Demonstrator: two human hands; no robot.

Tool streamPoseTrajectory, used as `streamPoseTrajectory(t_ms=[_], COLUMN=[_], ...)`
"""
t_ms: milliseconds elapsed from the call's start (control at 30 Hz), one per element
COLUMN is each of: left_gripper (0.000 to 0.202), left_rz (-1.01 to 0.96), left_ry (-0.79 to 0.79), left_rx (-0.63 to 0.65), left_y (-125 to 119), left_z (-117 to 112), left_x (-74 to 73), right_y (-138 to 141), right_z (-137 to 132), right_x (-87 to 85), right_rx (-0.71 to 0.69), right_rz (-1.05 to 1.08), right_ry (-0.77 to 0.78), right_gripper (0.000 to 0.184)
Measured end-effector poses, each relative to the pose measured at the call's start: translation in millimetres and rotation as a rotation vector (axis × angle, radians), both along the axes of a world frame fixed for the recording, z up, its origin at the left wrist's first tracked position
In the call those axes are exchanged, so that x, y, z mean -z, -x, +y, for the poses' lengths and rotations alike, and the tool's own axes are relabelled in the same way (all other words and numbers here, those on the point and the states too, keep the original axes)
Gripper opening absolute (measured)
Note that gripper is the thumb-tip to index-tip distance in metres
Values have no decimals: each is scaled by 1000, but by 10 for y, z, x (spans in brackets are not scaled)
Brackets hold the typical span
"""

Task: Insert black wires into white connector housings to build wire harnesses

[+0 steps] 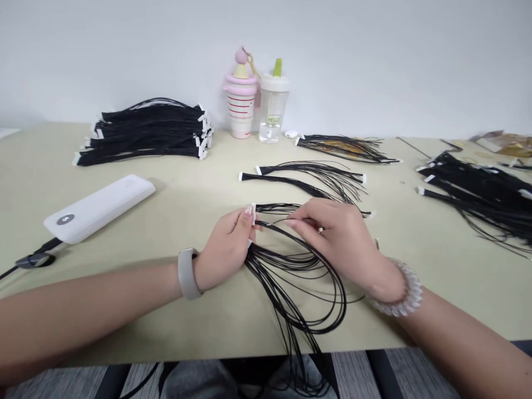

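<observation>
My left hand point(229, 244) is closed around a small white connector point(252, 215) with a bundle of thin black wires point(299, 288) fanning out below it and looping over the table's front edge. My right hand point(336, 235) pinches a single black wire point(277, 220) between thumb and fingers, its tip close to the connector. A grey band sits on my left wrist, a clear coiled band on my right wrist.
A tall stack of finished black wire harnesses point(152, 133) lies at the back left. A white power bank point(100, 208) lies at left. Loose harnesses point(316, 180) lie behind my hands and at the right point(477, 194). Two drink bottles point(255, 102) stand by the wall.
</observation>
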State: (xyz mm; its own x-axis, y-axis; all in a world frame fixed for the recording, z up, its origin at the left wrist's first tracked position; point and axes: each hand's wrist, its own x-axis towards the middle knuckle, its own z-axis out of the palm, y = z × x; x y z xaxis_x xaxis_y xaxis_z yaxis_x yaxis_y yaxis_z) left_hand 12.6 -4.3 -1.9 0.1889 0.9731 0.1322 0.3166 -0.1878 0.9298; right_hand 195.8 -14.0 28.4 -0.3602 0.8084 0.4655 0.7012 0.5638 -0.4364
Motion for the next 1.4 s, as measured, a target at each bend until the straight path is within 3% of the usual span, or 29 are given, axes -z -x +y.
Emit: streamPoseTrajectory(t_ms=[267, 733, 1000, 1200, 1400], left_gripper=[40, 41, 42, 43, 44], left_rz=[-21, 27, 22, 17, 10], left_ry=[12, -8, 11, 15, 12], left_rx=[83, 89, 76, 101, 105], left_y=[-28, -18, -24, -12, -11], left_z=[-31, -32, -30, -25, -13], left_x=[-25, -20, -29, -5, 12], right_y=[52, 97, 32, 40, 46], right_z=[6, 0, 6, 19, 16], right_x=[11, 49, 93, 80, 116], right_rx=[38, 21, -60, -101, -88], right_rz=[-133, -246, -393, -350, -314], right_ry=[-15, -140, -378, -221, -244], right_gripper=[27, 32, 30, 29, 29])
